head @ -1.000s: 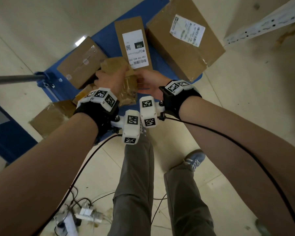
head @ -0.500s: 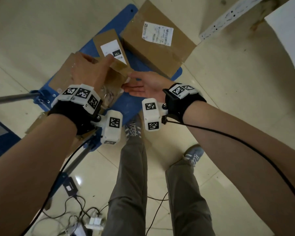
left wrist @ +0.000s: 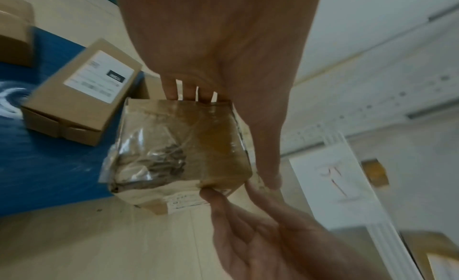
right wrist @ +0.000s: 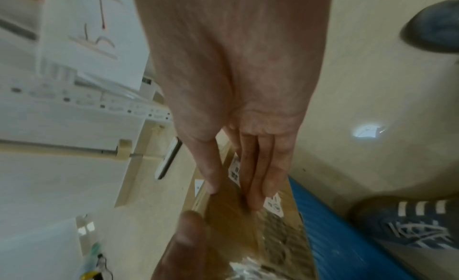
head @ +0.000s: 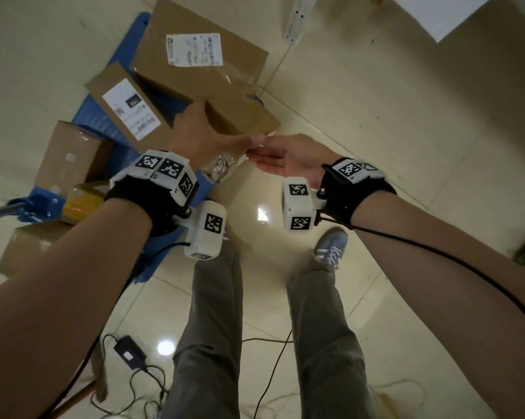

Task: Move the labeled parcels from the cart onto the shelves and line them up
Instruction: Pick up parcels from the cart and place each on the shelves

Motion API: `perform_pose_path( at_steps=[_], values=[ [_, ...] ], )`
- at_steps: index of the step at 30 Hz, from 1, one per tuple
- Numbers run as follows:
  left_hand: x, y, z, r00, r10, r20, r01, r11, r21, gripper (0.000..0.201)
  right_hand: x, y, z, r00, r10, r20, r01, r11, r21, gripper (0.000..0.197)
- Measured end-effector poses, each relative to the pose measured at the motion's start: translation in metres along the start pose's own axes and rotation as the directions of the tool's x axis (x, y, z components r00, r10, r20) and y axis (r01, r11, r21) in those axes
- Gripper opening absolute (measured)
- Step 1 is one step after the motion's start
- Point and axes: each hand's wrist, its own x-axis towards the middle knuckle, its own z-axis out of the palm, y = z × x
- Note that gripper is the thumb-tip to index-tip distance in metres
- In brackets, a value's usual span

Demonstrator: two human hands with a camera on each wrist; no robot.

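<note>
Two hands meet on one small tape-wrapped parcel (left wrist: 178, 150), which is now held in the air over the near edge of the blue cart (head: 116, 137) instead of low among the boxes as a second ago. Farthest left on the cart sit a small plain box (head: 70, 152) and a roll of yellowish tape (head: 79, 201). Next comes the narrow box with a white label (head: 128, 110), lying flat on the blue deck as before; the head camera has swung, so it now sits further left in view. The left hand (head: 200, 137) grips the small parcel from above, fingers curled over its far edge and thumb down its right side. Half a second ago this hand was lower and further left, over the cart. Behind it lies the large labeled carton (head: 206, 77), unmoved on the cart. The right hand (head: 288, 160), palm up, has closed in from the right: its thumb and straight fingers now pinch the parcel's near corner, where earlier it lay open just short of it. A white shelf upright (head: 297, 22) stands beyond, at the right.
</note>
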Motion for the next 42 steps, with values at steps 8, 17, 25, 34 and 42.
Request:
perform_pose_path(
  at_steps=[8,17,25,34,42],
  values=[
    [-0.017,0.059,0.078,0.993,0.116,-0.031,-0.114,0.992,0.045,0.121,-0.046,0.016,-0.084,0.989,-0.116,-0.088,0.123,0.989,0.084,0.021],
    [-0.032,0.101,0.134,0.993,0.067,0.100,-0.023,0.922,-0.386,0.067,-0.099,0.044,-0.174,0.893,-0.162,-0.421,0.250,0.954,0.163,0.041],
    [-0.043,0.108,0.164,0.872,-0.074,0.484,0.378,0.729,-0.570,0.055,-0.134,0.054,-0.223,0.941,-0.162,-0.296,0.275,0.877,0.395,0.052],
    [-0.041,0.092,0.190,0.784,-0.284,0.551,0.528,0.773,-0.353,0.036,-0.128,0.059,-0.227,0.886,-0.272,-0.376,0.267,0.961,-0.066,0.089],
    [-0.040,0.088,0.198,0.857,-0.261,0.445,0.407,0.872,-0.273,0.014,-0.122,0.059,-0.231,0.853,-0.401,-0.335,0.337,0.912,-0.233,0.115]
  ],
)
